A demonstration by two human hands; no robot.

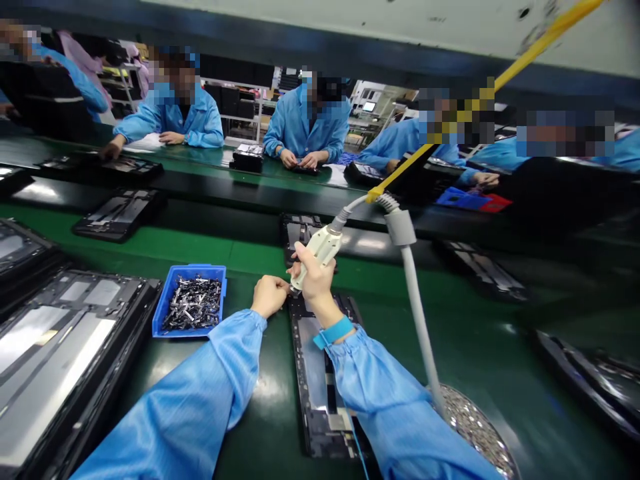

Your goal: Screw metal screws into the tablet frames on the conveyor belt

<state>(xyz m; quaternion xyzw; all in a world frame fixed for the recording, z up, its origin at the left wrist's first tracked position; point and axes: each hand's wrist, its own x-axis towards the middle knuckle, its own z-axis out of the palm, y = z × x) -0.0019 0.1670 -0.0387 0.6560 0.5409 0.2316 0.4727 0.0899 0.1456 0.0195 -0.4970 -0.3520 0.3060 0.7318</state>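
My right hand [316, 279] is wrapped around a pale electric screwdriver [324, 245], its tip pointing down at the upper end of an opened tablet [309, 363]. The tablet lies on the dark green bench, grey plates and black ribbon cables showing. My left hand [270, 295] is closed beside the screwdriver tip, thumb and fingertips pinched at the tablet's upper left corner. Whatever lies between those fingers is too small to make out. Left of it sits a blue bin [190, 333] holding many small black and silver parts [194, 303].
Opened tablets [65, 347] are stacked at left; another [117, 213] lies on the green belt. A yellow strap [415, 157] runs up from the screwdriver. A grey stem [420, 320] rises beside a round dish of small metal pieces [473, 423]. Several people in blue sit opposite.
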